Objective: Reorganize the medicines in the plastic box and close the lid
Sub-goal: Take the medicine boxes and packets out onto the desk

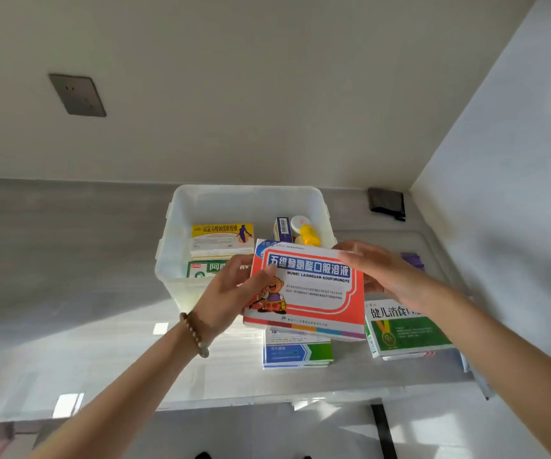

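A large red-and-white cardboard medicine carton with blue lettering and a cartoon child (pixel 307 289) is held between two hands above the front right corner of a translucent white plastic storage box (pixel 181 226), which stands open on a grey counter (pixel 69 260). The carton is gripped at its left edge by the left hand (pixel 234 289), thumb on the printed face and fingers curled beneath, a beaded bracelet (pixel 194 332) seen at the wrist. The right hand (pixel 380 273) is laid over the carton's upper right corner with its fingers stretched nearly flat; what lies under the palm cannot be made out. Inside the box, a yellow-and-white medicine carton (pixel 222 240) is seen lying flat on the left, with a green-and-white carton (pixel 206 269) just in front of it. At the right of the box a small blue-and-white carton (pixel 282 228) stands upright beside a white bottle (pixel 299 223) and a yellow bottle (pixel 310 235). Outside the box, a blue, green and white carton (pixel 297 352) rests on the counter beneath the held carton, and a green-and-white carton with a gold medal emblem (pixel 403 332) rests to its right. A clear plastic lid (pixel 433 246) lies on the counter to the right of the box.
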